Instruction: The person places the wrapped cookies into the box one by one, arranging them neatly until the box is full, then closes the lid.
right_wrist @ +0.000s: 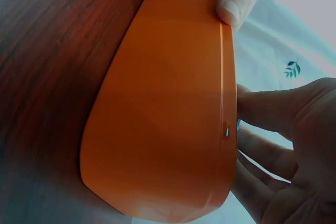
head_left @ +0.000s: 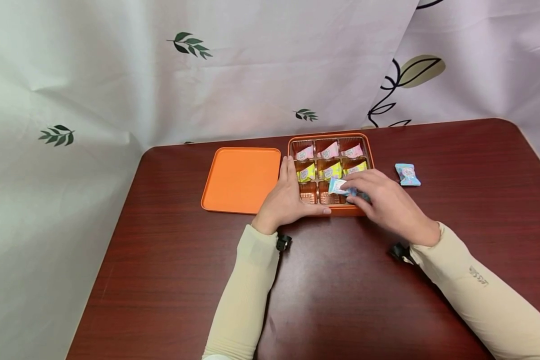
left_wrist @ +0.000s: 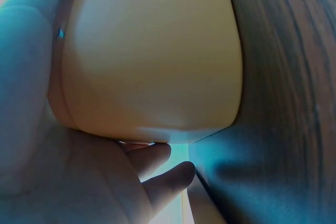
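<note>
An orange box [head_left: 342, 212] holds a clear plastic tray of compartments. Pink-wrapped candies [head_left: 328, 151] fill the back row and yellow-wrapped candies [head_left: 331, 171] the middle one. My right hand [head_left: 389, 202] pinches a blue-wrapped candy [head_left: 337, 186] over the middle compartment of the front row. Brown bottom shows in that row's left compartment [head_left: 308, 193]; its right one is mostly hidden under my right hand. Around the box's front left corner rests my left hand [head_left: 288, 200], straight fingers along the left side, thumb along the front. The right wrist view shows the box's front wall [right_wrist: 157, 103].
Right of the box, another blue-wrapped candy [head_left: 407, 174] lies on the dark red wooden table [head_left: 162, 280]. The flat orange lid [head_left: 243, 180] lies on the left, close beside my left hand. A pale curtain [head_left: 243, 90] with leaf prints hangs behind the table's back edge.
</note>
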`<state>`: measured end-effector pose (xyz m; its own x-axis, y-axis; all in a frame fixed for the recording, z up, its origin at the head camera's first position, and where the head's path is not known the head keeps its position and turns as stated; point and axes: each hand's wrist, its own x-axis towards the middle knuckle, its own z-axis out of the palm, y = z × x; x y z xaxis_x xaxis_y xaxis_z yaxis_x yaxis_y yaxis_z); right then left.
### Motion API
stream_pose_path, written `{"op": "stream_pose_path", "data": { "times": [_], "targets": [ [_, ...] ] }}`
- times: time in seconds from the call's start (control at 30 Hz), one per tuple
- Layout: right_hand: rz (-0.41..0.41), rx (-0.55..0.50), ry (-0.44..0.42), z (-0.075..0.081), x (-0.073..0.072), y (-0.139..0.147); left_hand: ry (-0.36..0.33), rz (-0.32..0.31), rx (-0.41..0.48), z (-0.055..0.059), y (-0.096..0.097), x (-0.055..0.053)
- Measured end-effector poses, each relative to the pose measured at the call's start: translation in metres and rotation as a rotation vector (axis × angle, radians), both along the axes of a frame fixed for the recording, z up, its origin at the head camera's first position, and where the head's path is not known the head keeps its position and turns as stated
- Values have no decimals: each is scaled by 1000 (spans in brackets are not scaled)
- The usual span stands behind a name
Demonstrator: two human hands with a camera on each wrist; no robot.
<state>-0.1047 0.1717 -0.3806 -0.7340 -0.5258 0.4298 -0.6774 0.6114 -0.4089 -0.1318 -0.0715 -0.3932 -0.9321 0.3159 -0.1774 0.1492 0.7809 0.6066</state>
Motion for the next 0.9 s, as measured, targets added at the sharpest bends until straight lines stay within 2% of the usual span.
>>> {"op": "stream_pose_path", "data": {
  "times": [0.5, 0.9],
  "targets": [
    [80, 28, 11, -3, 0, -2, 8, -6, -6, 0, 0, 0],
    [105, 101, -32, 3, -5, -4, -10, 3, 22, -2, -1, 0]
  ]
}}
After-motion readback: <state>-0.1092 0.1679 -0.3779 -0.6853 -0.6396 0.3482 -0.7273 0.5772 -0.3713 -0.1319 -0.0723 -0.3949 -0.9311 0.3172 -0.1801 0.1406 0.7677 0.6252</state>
